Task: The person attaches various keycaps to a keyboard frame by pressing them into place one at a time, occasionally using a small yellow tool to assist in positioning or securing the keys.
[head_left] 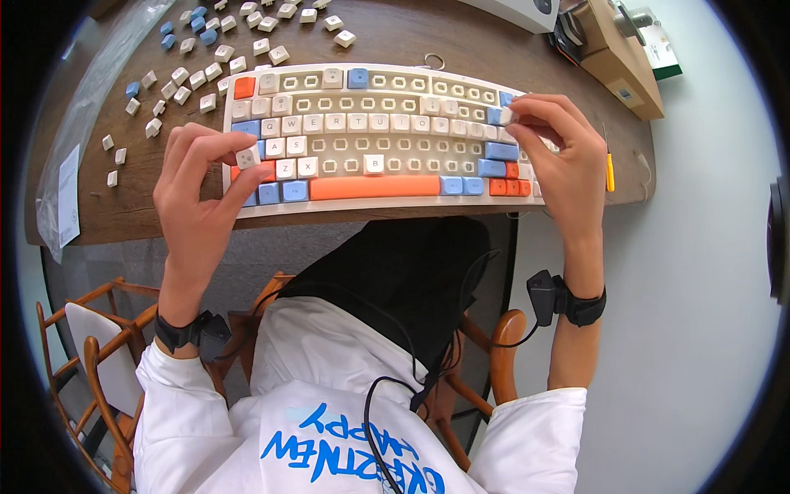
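A white-framed keyboard (370, 202) lies across the table in front of me, partly fitted with white, blue and orange keycaps. Bare switch sockets show in several rows. Thumb and fingers of my left hand (197, 177) pinch a white keycap (247, 157) over the keyboard's left end. At the upper right end, my right hand (568, 152) is closed on another white keycap (507, 116), beside blue keys; whether it is seated on the board, I cannot tell. A long orange space bar (374, 187) sits in the bottom row, with a lone white keycap (374, 164) above it.
Loose white and blue keycaps (197, 80) are scattered over the dark wooden table (395, 33) at the far left. Clear plastic wrapping (78, 132) lies along the left edge. A cardboard box (621, 58) stands far right, near a yellow-handled tool (610, 171). A metal ring (434, 61) lies behind the keyboard.
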{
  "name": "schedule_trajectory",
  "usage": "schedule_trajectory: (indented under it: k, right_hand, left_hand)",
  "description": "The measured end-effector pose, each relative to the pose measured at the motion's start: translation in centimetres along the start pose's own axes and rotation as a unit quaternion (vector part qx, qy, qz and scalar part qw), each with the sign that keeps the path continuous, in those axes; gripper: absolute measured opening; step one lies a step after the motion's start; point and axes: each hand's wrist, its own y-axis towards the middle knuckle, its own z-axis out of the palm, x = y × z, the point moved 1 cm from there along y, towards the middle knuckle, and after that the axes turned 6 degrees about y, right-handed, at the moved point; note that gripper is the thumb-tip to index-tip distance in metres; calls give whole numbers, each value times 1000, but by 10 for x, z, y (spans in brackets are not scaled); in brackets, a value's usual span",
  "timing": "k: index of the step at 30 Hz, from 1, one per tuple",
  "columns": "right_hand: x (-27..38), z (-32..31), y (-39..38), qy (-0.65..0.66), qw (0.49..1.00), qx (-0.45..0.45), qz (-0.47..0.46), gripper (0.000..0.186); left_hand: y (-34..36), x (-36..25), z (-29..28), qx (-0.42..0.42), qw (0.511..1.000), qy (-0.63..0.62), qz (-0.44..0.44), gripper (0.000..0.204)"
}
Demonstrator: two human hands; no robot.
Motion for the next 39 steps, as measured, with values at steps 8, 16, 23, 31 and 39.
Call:
schedule_trajectory:
  k: [8,16,23,31,39]
  right_hand:
    - [0,13,18,-127,983,125,-37,15]
    - [5,11,19,-124,985,116,-12,15]
    - [1,11,19,-123,984,124,-35,16]
    - [0,13,19,-117,985,111,-54,14]
    - [-1,15,20,-125,983,120,-61,13]
  left_hand:
    - [-4,7,2,-44,997,-8,61,34]
    - [-4,14,6,-29,997,-30,63,34]
    - [-2,10,5,-56,996,-29,70,34]
    - [-5,11,3,-34,997,-10,75,35]
    - [-4,10,5,-31,996,-5,86,36]
